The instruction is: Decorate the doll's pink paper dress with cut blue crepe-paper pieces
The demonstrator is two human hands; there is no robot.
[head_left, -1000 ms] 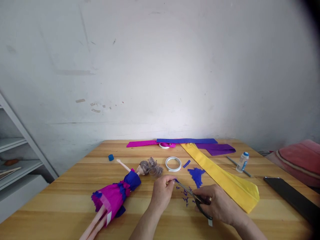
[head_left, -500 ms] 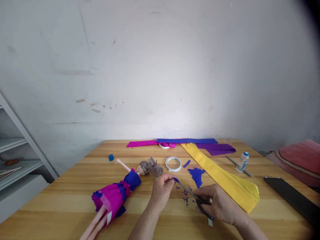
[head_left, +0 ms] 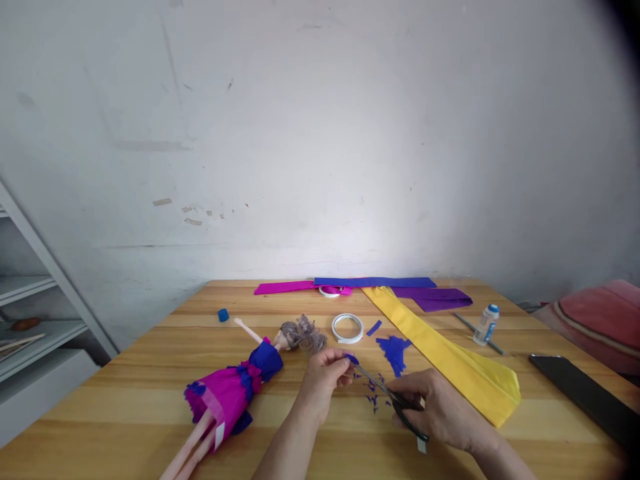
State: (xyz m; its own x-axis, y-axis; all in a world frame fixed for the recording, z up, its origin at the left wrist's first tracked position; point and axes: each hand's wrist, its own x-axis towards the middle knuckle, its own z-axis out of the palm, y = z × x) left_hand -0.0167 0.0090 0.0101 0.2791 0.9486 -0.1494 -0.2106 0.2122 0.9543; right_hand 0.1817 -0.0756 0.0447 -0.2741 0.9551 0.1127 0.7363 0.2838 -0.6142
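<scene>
You're mid-trim: your left hand [head_left: 323, 377] pinches a tiny blue crepe scrap [head_left: 351, 359] above the table, by the doll [head_left: 235, 383]; your right hand [head_left: 440, 410] is closed around the scissors [head_left: 395, 400]. Next snip probably needs steady blades right at the scrap.

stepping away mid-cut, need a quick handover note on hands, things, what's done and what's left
Left hand pinches a small blue crepe-paper scrap at its fingertips.
Right hand holds black-handled scissors, blades at the scrap.
Done, judging by the table: blue paper trimmings lie below the blades; the doll in a magenta and blue paper dress lies left.
Left: probably finishing the scrap's trim. White tape roll sits behind.
</scene>
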